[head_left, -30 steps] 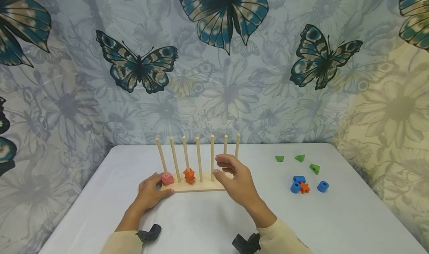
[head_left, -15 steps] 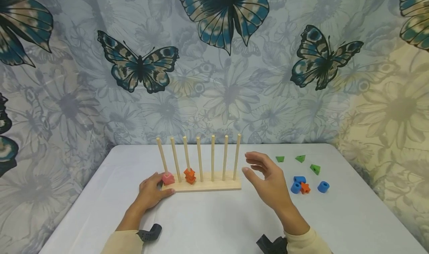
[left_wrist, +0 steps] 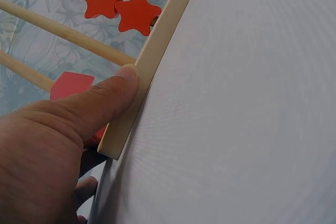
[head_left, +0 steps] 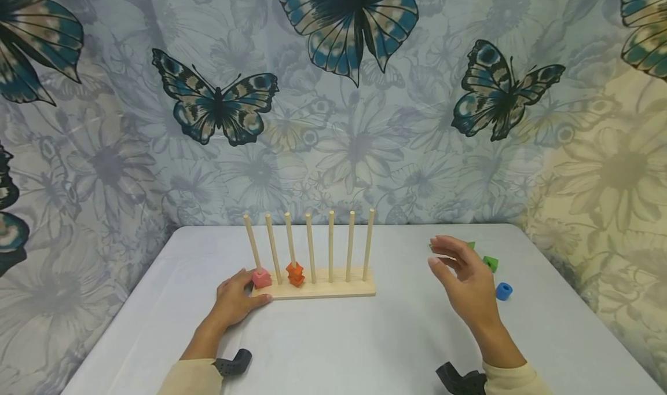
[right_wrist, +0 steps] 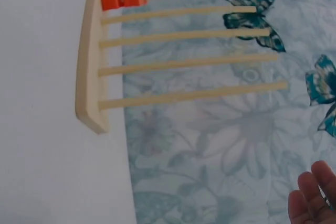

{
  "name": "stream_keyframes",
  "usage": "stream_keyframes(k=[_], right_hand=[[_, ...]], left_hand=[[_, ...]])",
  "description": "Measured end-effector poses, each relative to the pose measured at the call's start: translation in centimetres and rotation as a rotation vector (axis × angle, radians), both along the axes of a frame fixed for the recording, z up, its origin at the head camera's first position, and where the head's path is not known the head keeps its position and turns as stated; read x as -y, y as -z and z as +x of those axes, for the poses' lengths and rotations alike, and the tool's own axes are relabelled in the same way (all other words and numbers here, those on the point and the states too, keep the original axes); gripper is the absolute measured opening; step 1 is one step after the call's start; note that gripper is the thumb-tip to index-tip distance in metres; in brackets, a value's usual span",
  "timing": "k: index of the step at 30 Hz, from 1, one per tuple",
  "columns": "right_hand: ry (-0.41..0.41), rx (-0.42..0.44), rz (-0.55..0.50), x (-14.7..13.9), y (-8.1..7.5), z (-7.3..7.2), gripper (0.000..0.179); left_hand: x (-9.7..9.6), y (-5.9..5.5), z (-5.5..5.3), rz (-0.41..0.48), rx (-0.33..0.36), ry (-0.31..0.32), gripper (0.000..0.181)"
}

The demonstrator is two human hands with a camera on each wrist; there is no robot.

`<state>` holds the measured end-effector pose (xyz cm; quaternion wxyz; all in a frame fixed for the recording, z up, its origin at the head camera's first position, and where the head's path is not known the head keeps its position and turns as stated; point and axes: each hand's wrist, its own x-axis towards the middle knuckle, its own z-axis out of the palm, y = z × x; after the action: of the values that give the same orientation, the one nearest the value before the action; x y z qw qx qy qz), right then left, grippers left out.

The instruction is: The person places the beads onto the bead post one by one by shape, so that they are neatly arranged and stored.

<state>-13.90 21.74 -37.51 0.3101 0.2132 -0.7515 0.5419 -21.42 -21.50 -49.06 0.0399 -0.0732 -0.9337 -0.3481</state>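
Observation:
A wooden peg board (head_left: 323,289) with a row of several upright pegs stands on the white table. My left hand (head_left: 237,296) grips its left end; in the left wrist view the thumb (left_wrist: 113,90) lies along the front edge of the base. Pink blocks (head_left: 261,278) sit low on the leftmost peg, beside that hand. Two orange star blocks (left_wrist: 137,13) are stacked on the third peg. To the right of the board my right hand (head_left: 469,285) hovers with relaxed, spread fingers and nothing between them. It covers part of the loose blocks behind it.
A green triangular block (head_left: 490,263) and a blue cylinder block (head_left: 504,291) lie on the table (head_left: 333,348) right of my right hand. A bit of another green block (head_left: 471,245) shows above the fingers. A butterfly-print cloth (head_left: 359,152) hangs directly behind the table.
My right hand has moved rightward from in front of the right-hand pegs to over the loose blocks, now hiding several of them. My left hand has stayed on the peg board.

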Motion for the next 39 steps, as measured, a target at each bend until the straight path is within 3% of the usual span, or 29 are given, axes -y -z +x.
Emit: stream_keyframes(k=[7,12,19,26,39], right_hand=[[0.176,0.044,-0.010,-2.5,1.2,0.2,0.038],[0.304,0.148,-0.024,-4.5,2.6,0.0,0.035],[0.509,0.338,0.052,-7.3,5.3,-0.8,0.037],[0.526,0.408,0.044,-9.0,7.5,-1.5,0.037],[0.519,0.590,0.258,-10.4,10.2,-2.0,0.036]], left_hand=[[0.1,0.1,0.0,-0.004,-0.006,0.003,0.073],[0.1,0.2,-0.1,-0.005,-0.009,0.002,0.073],[0.0,0.2,0.0,-0.002,0.005,-0.012,0.072],[0.2,-0.2,0.0,0.008,0.014,-0.015,0.073],[0.2,-0.3,0.0,0.014,0.007,0.000,0.069]])
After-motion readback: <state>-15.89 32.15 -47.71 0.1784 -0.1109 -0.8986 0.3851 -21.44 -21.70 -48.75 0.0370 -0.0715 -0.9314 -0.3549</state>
